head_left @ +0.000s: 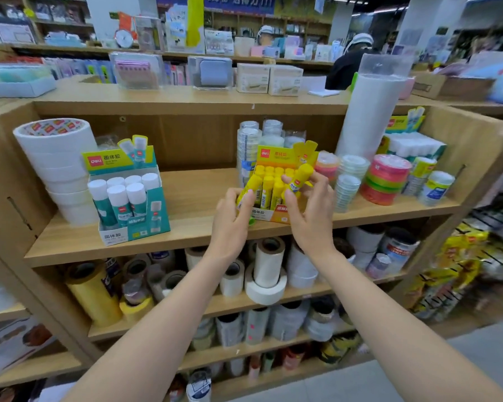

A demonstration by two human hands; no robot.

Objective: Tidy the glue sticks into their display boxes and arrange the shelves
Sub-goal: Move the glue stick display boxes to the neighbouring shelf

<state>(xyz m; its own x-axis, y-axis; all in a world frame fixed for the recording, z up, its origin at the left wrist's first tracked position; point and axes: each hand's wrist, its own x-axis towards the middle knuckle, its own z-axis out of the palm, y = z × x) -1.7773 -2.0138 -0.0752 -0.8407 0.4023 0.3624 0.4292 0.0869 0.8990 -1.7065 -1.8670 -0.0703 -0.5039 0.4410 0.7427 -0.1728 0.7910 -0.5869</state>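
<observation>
While the left hand's glue stick is being gripped low, the right hand's tilted stick is being pinched above the display box.

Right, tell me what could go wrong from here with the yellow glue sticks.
1. The left hand and right hand each hold a loose yellow glue stick; one might slip off the shelf.
2. The yellow display box sits near the shelf's front edge; pushing sticks in could tip it.
3. The clear tape stacks beside it could topple.
</observation>
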